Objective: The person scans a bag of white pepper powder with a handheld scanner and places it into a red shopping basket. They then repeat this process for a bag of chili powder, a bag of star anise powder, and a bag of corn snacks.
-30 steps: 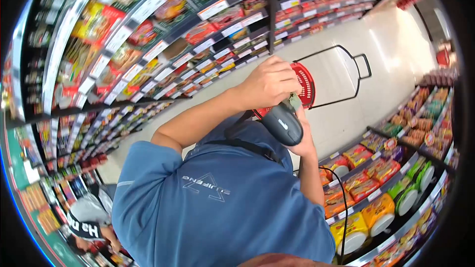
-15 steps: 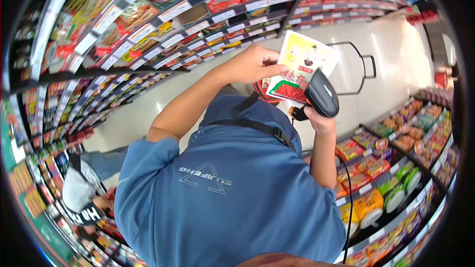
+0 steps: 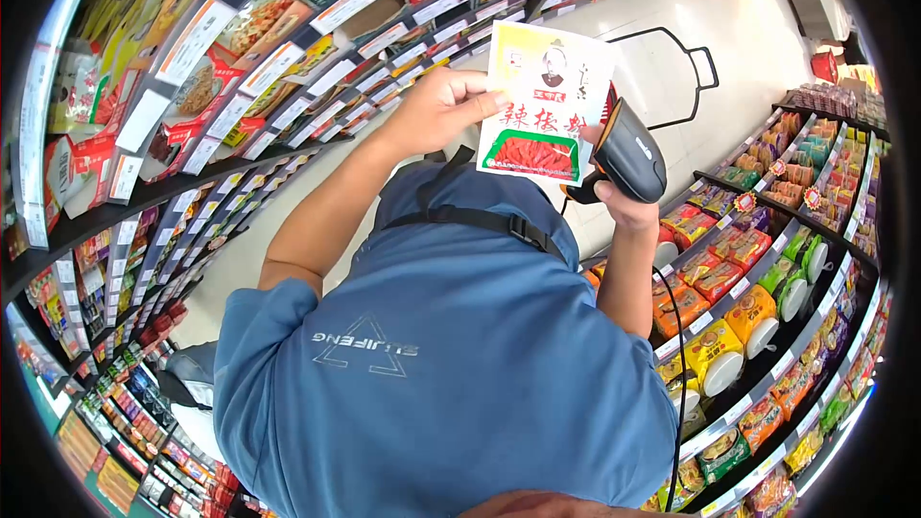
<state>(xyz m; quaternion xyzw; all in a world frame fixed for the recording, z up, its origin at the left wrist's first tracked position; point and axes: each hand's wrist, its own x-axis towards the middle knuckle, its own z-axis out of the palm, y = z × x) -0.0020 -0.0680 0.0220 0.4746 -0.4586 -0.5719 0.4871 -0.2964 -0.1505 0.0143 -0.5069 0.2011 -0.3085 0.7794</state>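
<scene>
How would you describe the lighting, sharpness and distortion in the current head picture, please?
Head view: wide-angle distortion bows the left shelf towards the rounded black border; head view: glare whitens the floor at upper right; head view: the packet is evenly lit, its large red print sharp enough to make out.

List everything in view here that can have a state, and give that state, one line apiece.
Packet: held by its edge in the left hand, printed face showing, no tear visible.
Scanner: gripped in the right hand; whether triggered, cannot tell.
Waist buckle: fastened.
Black cord: slack, curving.
Black handle: extended beyond the packet.
Shelves on the right: stocked.
</scene>
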